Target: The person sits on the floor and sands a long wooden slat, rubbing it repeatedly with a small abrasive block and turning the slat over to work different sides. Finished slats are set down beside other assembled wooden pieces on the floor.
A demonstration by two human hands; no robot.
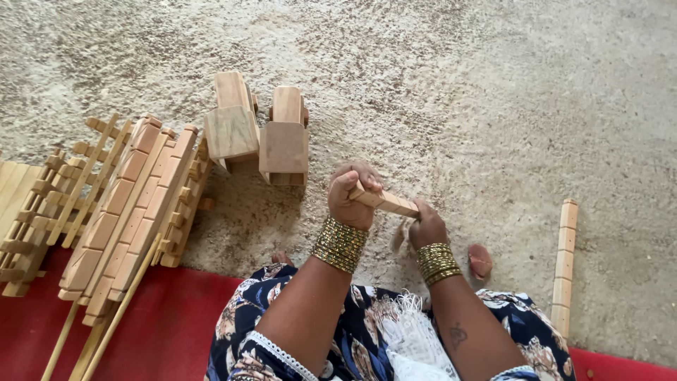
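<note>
My left hand (352,196) and my right hand (426,226) both grip a short pale wooden stick (389,203), one at each end, held just above the rough concrete floor (493,106). Gold bangles ring both wrists. Two chunky wooden blocks (257,134) stand side by side on the floor beyond my left hand.
A pile of notched wooden slats and thin rods (120,204) lies at the left, partly on a red mat (162,331). A long notched slat (564,264) rests at the right. A small reddish stone (479,259) sits near my right wrist. Patterned blue fabric covers my lap.
</note>
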